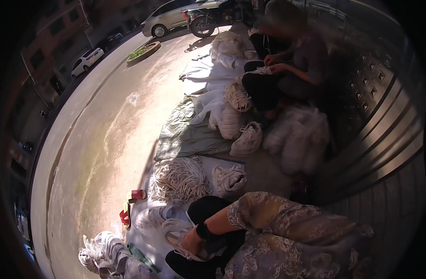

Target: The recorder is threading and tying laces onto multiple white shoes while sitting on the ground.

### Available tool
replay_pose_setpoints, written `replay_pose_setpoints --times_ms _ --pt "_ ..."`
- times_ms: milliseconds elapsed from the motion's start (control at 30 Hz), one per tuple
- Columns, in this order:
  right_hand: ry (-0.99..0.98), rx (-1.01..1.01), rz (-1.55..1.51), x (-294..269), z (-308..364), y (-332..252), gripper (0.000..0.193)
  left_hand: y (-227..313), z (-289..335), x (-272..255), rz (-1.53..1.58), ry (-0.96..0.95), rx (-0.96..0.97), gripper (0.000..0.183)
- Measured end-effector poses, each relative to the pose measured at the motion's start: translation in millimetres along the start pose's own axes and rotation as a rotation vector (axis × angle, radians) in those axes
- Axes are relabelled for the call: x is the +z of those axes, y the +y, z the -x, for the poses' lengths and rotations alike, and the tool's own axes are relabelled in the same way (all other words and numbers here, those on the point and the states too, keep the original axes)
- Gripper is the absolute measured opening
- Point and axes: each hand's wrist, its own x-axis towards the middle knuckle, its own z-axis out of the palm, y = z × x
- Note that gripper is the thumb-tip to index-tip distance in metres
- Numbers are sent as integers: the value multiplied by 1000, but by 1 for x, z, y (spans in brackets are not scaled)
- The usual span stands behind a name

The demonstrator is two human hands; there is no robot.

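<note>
On the white ground sheet (148, 207), tangled off-white laces (180, 179) lie near the edge, likely for reach. The right hand (193, 242) clasps a white lace-up shoe (172, 228) by the knees, seemingly for steadiness; left hand hidden, fingers untellable.

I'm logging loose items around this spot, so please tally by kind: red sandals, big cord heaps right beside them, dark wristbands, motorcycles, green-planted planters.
Red sandals: 2
Big cord heap beside them: 1
Dark wristband: 1
Motorcycle: 1
Planter: 1
Total: 6
</note>
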Motion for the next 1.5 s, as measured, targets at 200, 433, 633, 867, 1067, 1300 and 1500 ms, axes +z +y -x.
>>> replay_pose_setpoints --times_ms 200,433,633,867,1067,1300,1500 --pt "-87 79 -56 -64 52 -78 34 -3 75 -8 -73 -37 39 24" --pt "44 79 71 -79 68 -82 33 98 138 0 -130 -53 209 23" --pt "4 78 -11 -82 83 -106 30 177 194 25 74 -369 499 35" --pt "265 -96 -55 -58 80 -73 18 190 206 60 78 -293 381 32" --pt "309 -160 198 -62 133 -78 6 186 201 72 184 -301 253 26" --pt "291 -128 -69 -65 214 -56 6 179 214 70 243 -258 198 26" --pt "325 150 -17 -69 308 1 7 178 216 70 319 -285 140 30"
